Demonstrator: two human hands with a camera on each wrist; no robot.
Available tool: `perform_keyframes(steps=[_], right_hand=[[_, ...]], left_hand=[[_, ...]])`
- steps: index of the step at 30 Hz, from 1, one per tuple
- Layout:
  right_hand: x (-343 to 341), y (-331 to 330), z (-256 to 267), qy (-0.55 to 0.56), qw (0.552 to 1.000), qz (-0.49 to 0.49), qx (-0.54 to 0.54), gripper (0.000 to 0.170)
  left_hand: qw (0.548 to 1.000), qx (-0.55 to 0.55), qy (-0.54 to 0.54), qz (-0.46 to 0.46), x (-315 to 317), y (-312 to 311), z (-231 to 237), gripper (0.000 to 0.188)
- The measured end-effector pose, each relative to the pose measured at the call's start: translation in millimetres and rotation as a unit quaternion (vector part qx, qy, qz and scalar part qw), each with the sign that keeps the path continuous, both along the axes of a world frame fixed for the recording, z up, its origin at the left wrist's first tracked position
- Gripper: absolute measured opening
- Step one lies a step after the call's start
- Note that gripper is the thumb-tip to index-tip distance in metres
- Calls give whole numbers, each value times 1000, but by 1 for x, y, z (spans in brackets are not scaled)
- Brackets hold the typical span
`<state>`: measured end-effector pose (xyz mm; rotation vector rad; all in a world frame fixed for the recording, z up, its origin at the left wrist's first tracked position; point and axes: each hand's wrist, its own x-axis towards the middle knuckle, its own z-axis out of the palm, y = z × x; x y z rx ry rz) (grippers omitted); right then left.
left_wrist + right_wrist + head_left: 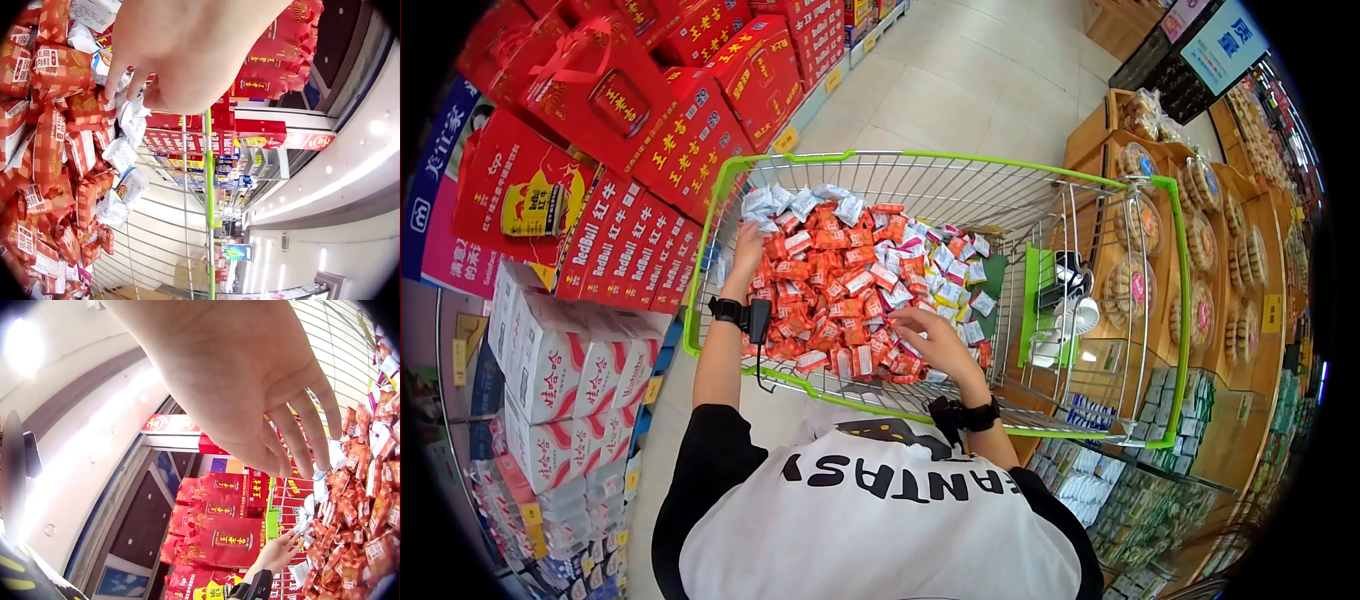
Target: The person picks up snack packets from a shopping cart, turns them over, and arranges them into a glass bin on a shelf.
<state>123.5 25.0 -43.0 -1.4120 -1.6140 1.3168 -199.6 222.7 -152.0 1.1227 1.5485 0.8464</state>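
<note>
A heap of small orange-red packets (pixel 840 290) fills the left part of a shopping cart (pixel 960 157), with white packets (pixel 800 203) at its upper left edge and yellow and white ones at its right. My left hand (pixel 747 255) lies at the heap's left edge; in the left wrist view its bent fingertips touch white packets (pixel 131 122), and whether it grips one is hidden. Above the front of the heap is my right hand (pixel 937 345), its fingers loosely extended and holding nothing; the right wrist view shows the same hand (pixel 250 394) with fingers spread apart.
Red boxed drinks (pixel 615 240) and white cartons (pixel 570 370) are stacked left of the cart. Wooden shelves (pixel 1250 370) with round packs of baked goods (pixel 1130 290) stand to the right. A green child-seat panel (pixel 1036 305) is at the cart's right end. Tiled floor (pixel 960 80) lies beyond.
</note>
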Motion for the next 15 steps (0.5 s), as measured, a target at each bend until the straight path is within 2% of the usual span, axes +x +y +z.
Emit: perform_keyframes(steps=[2,4,5,7,8,10,12,13,14,15], right_hand=[[0,0,0,-6,1000,-2,-7,27],[-1,0,-1,-13,1000,-2,-14,27],[-1,1,-3,0,1000,-4,-9,27],[-3,2,-4,11,1000,-6,-2,27],[-5,3,-3,-11,1000,-12,5,30],[-11,4,-1,-33,999,-19,10,32],[-19,7,8,-138,981,-54,122,40],[-25,9,15,-137,982,-53,122,40],[-31,11,22,-156,965,-89,188,44],[-35,14,26,-174,943,-124,254,47]], left_hand=[[999,8,16,-30,3,-5,15,39],[982,61,104,-147,6,-13,33,38],[982,60,104,-147,10,-21,44,38],[978,79,37,-191,30,-46,76,36],[978,80,37,-191,36,-53,81,36],[947,118,-31,-298,46,-70,91,35],[930,97,-70,-348,64,-92,113,36],[927,61,-93,-358,72,-104,126,36],[911,77,-105,-392,78,-113,135,37],[904,50,-138,-402,84,-122,143,37]])
